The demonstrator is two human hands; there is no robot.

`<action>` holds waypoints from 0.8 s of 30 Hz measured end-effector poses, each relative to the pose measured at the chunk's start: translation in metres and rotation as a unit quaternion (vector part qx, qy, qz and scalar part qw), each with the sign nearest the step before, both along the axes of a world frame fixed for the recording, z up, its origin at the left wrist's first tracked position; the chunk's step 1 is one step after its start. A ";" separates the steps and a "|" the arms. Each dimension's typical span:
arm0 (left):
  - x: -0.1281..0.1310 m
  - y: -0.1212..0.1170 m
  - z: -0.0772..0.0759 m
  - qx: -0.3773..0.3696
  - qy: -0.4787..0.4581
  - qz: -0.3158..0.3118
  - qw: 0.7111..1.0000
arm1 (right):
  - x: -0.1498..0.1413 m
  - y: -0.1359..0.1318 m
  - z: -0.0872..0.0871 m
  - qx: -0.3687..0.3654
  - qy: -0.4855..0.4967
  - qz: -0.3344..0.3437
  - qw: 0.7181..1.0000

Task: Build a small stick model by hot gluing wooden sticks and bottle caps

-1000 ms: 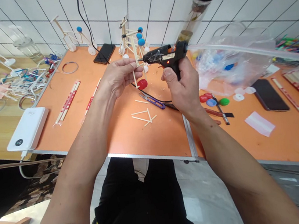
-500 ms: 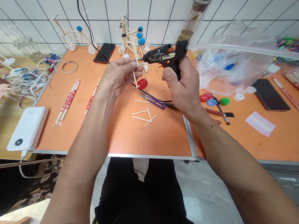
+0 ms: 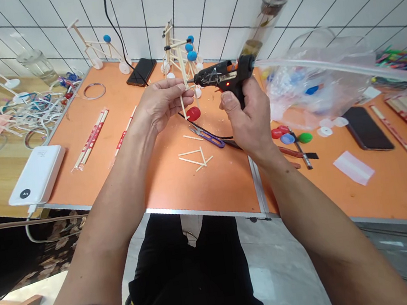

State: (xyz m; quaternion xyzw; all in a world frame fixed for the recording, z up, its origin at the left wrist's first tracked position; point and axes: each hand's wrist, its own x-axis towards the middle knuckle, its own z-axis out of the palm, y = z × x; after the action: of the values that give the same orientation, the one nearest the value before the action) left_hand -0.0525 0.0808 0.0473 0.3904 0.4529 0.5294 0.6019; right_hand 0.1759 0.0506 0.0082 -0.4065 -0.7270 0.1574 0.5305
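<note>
My right hand (image 3: 249,110) is wrapped round the handle of a black hot glue gun (image 3: 229,79), whose small orange light glows. A long clear glue stick (image 3: 328,67) runs out of its back. The nozzle points left, at the fingertips of my left hand (image 3: 168,99). Those fingers are closed on a small frame of wooden sticks (image 3: 184,109), with a red bottle cap (image 3: 193,114) at its lower end. Whether the nozzle touches the wood I cannot tell. Below lie purple-handled thread snips (image 3: 208,137) and several short cut sticks (image 3: 192,153).
Behind stand stick models with blue balls (image 3: 191,48) and a phone (image 3: 142,72). To the left are wrapped chopsticks (image 3: 91,139), a white power bank (image 3: 38,174) and tangled cords (image 3: 27,114). At right lie a plastic bag (image 3: 304,88), bottle caps (image 3: 305,137) and another phone (image 3: 367,129).
Another person's hand at the far left has drawn back almost out of view. My hands, the glue gun and the stick frame have hardly moved.
</note>
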 end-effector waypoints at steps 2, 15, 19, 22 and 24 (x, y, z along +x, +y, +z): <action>0.001 -0.001 0.002 0.002 0.001 -0.002 1.000 | 0.000 0.000 0.000 0.003 -0.001 -0.003 1.000; 0.000 -0.002 0.002 -0.005 -0.002 -0.001 1.000 | 0.001 0.004 -0.003 0.029 -0.012 -0.012 0.999; 0.000 -0.001 0.002 0.001 0.004 -0.003 1.000 | 0.000 0.002 -0.001 0.027 -0.012 -0.018 0.999; 0.001 -0.002 0.002 -0.004 0.003 -0.001 1.000 | -0.001 0.000 0.001 0.027 -0.002 -0.028 0.999; 0.001 -0.002 0.003 -0.007 0.000 0.003 1.000 | -0.002 -0.002 0.002 0.027 0.013 -0.034 0.999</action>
State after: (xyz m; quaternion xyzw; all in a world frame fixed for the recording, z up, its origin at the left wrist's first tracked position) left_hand -0.0512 0.0785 0.0502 0.3846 0.4579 0.5278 0.6032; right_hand 0.1741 0.0482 0.0105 -0.4151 -0.7097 0.1248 0.5554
